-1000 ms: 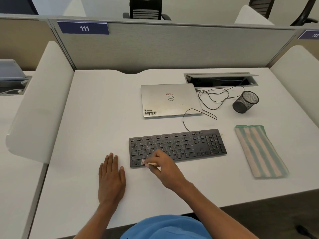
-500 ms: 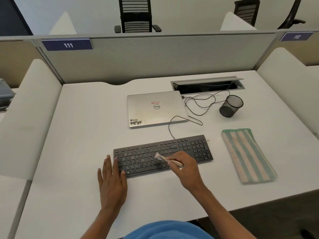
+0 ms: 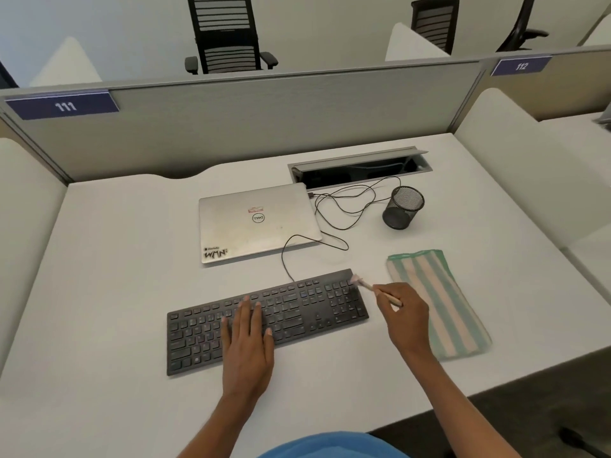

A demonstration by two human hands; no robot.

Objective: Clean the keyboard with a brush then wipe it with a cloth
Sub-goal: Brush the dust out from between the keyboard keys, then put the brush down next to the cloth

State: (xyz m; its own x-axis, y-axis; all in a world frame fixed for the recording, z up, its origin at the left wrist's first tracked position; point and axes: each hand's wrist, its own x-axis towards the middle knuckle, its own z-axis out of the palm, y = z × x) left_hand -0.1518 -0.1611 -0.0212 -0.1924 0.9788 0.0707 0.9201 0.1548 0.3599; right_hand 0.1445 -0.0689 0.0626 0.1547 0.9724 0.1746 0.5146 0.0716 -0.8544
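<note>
The black keyboard [image 3: 297, 312] lay on the white surface [image 3: 115, 292], right in front of the person. The left hand [image 3: 248, 342] lay flat on the keys near the middle, with straight fingers and nothing in its grip. It was likely there to stop the keyboard from sliding.

The right hand [image 3: 405, 314] had its grip closed on a small brush [image 3: 363, 285], pinching the thin handle like a pencil. The soft tip touched the keyboard's far right corner, at about 2 o'clock. Holding it slanted probably let the hairs sweep dust off the edge. The brushing looked close to the end of the keys.

The striped cloth [image 3: 439, 292] lay folded at 3 o'clock from the keyboard, just beside the right hand. That made it easy to grab for the wipe, which was not yet done. A shut laptop [image 3: 258, 223] sat at 12 o'clock, and a black mesh cup [image 3: 403, 208] at 1 o'clock.
</note>
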